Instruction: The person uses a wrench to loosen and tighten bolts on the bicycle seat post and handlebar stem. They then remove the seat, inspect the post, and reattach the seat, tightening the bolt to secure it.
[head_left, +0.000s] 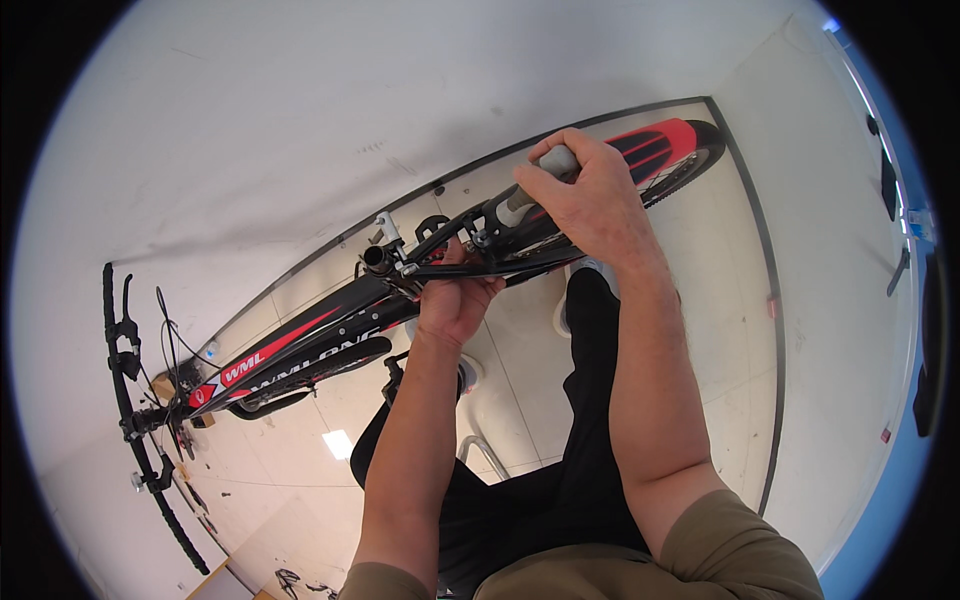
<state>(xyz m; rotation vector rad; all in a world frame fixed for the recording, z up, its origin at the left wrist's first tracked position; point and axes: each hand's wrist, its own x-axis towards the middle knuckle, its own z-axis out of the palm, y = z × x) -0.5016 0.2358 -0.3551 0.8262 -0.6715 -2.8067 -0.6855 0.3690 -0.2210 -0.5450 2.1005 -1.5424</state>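
Note:
A black and red bicycle [300,330] stands along the wall, its handlebar at the left and rear wheel at the right. My right hand [600,200] is closed round a grey cylindrical handle [557,162], whose paler lower end slants down over the rear wheel by the frame's stays. Below the stays, my left hand [455,305] reaches in palm up, its fingers curled round the bicycle's frame [450,270] and partly hidden by it. Close by is the open seat tube [376,259], with a silver clamp lever [387,226] and no saddle on it.
A red and black mudguard [655,148] covers the rear wheel. The handlebar [130,370] reaches toward the left, with loose cables. Small parts [190,470] lie on the tiled floor near the front wheel. White walls stand behind and to the right. My legs [590,380] are close beside the bicycle.

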